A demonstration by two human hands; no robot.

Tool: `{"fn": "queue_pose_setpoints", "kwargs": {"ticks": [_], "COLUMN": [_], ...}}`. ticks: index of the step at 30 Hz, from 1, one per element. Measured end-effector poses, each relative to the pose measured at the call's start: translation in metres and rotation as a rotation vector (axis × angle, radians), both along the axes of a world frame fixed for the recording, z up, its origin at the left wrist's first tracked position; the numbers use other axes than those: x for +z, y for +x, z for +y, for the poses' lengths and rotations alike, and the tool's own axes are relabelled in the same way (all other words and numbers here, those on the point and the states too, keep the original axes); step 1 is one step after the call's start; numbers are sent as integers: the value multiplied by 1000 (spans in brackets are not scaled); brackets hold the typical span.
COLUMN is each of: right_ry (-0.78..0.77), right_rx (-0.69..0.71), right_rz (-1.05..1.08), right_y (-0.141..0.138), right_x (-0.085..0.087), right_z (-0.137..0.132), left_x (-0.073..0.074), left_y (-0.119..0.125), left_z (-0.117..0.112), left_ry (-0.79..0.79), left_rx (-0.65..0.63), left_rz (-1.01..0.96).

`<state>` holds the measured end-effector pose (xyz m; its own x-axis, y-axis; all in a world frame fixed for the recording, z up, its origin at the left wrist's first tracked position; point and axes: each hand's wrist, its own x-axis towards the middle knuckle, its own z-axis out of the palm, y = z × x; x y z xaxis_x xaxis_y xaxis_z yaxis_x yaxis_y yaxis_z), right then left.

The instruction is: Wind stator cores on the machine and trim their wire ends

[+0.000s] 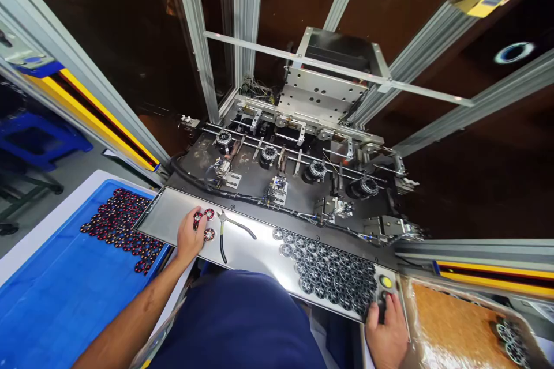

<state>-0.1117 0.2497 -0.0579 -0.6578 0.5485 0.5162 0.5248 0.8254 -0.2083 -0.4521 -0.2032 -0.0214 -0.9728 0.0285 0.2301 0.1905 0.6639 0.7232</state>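
My left hand point(189, 234) rests on the steel shelf point(251, 251) with its fingers curled over a small red wound rotor point(198, 219); two more red rotors point(209, 225) lie just beside the fingertips. My right hand point(386, 331) sits at the shelf's right end, fingers bent onto a dark button point(382, 298) below a yellow button point(385, 282). Between the hands lies a cluster of several bare grey rotor cores point(329, 271). A pair of pliers point(227, 229) lies right of my left hand.
A blue tray point(56, 294) at the left holds several red wound rotors point(121, 225). Behind the shelf stands a winding machine with spindles point(294, 167) inside an aluminium frame. An orange-lined tray point(459, 328) at the right holds a few grey cores point(511, 343).
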Motion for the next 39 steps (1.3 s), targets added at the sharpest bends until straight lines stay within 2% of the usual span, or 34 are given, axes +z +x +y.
{"fn": "queue_pose_setpoints", "kwargs": {"ticks": [16,25,39], "right_ry": [3,-40,-55], "right_rx": [-29,-71,-104], "right_rz": [-32,-21,-19], "right_y": [0,1,0], "right_x": [4,-1,1], "right_z": [-5,-6,-13], "left_x": [-3,-5,-5], "left_y": [-2,-5,-6], "left_z": [-3,-8,-8], "left_ry": [-12,-57,-86], "left_rx": [-64,-100,-106], "left_rz": [46,94,91]}}
